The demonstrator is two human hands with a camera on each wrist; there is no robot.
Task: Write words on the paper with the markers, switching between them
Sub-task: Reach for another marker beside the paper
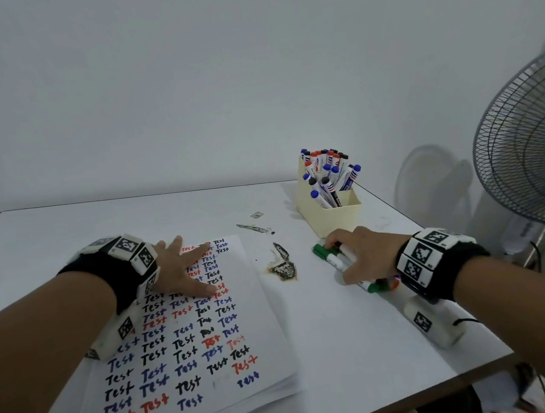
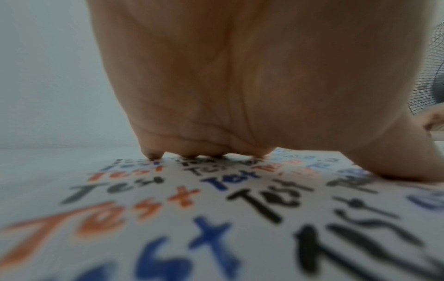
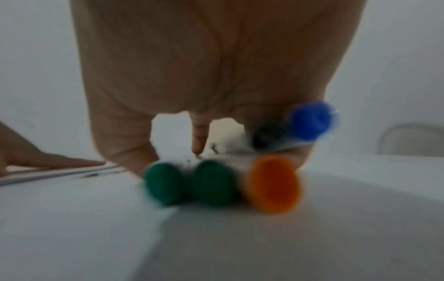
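A stack of white paper (image 1: 194,368) covered with "Test" in black, blue and red lies at the left of the table. My left hand (image 1: 186,270) presses flat on its upper part, fingers spread; the left wrist view shows the palm (image 2: 240,85) above the writing (image 2: 168,237). My right hand (image 1: 345,259) curls over a cluster of markers (image 1: 333,259) lying right of the paper. From the right wrist, two green ends (image 3: 164,183) and an orange end (image 3: 273,183) rest on the table. A blue-ended marker (image 3: 311,119) is raised against the fingers beside a black end (image 3: 266,136), all blurred.
A cream box (image 1: 333,219) full of capped markers stands just behind my right hand. Dark stains (image 1: 283,268) mark the table between paper and markers. A standing fan (image 1: 529,143) is off the table's right edge. A wall runs along the back.
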